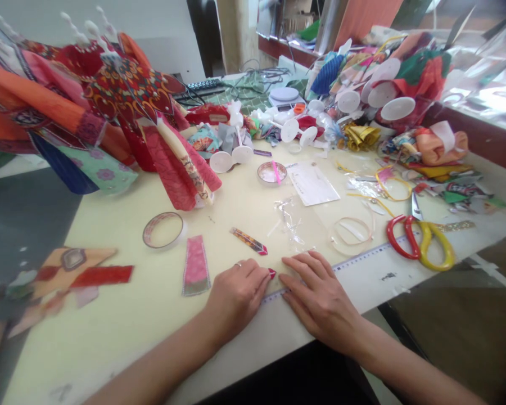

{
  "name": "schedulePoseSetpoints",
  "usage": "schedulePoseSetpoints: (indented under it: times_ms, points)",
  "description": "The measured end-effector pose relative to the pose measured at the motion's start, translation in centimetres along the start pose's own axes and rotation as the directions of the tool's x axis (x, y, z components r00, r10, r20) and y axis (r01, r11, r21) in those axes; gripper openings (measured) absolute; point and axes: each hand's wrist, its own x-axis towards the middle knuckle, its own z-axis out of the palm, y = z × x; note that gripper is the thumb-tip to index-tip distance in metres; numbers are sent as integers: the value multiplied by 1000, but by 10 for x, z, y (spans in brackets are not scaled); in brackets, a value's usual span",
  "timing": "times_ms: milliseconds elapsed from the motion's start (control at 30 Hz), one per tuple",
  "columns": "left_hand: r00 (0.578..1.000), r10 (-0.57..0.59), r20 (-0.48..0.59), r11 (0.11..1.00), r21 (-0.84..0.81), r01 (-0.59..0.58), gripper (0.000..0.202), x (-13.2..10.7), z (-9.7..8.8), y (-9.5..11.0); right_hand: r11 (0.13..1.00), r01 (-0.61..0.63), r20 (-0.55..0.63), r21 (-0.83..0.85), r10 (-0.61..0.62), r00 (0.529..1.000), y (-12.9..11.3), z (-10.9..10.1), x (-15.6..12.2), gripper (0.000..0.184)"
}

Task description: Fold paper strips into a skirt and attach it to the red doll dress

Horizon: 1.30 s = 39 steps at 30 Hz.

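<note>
My left hand rests on the pale yellow tabletop, its fingertips pinched on a small red piece. The piece is mostly hidden by the fingers. My right hand lies flat beside it, fingers apart, over a long ruler along the table's front edge. Just above the hands is a patterned strip with a pointed red end. A pink fabric strip lies left of my left hand.
A roll of tape and red-handled and yellow-handled scissors lie on the table. A large paper-and-fabric decoration stands at the back left. Clear plastic, white plastic parts, and heaped fabric scraps fill the back.
</note>
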Motion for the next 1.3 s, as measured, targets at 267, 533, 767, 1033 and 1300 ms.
schedulePoseSetpoints:
  times_ms: [267, 533, 767, 1033, 1300]
  points:
    - [1000, 14, 5, 1000, -8, -14, 15, 0, 1, 1, 1000, 0, -4, 3, 0, 1000, 1, 0, 0, 20]
    - [1000, 8, 5, 1000, -14, -8, 15, 1, 1, 0, 1000, -8, 4, -2, 8, 1000, 0, 0, 0, 20]
    - [1000, -12, 3, 1000, -18, 12, 15, 0, 2, 1, 1000, -7, 14, 1, 7, 1000, 0, -1, 0, 20]
    - [1000, -15, 9, 1000, -12, 15, 16, 0, 3, 1, 1000, -8, 15, -3, 8, 1000, 0, -1, 1, 20]
    - [1000, -15, 16, 1000, -10, 15, 17, 1, 4, 0, 1000, -9, 17, 3, 9, 1000, 0, 0, 1, 20]
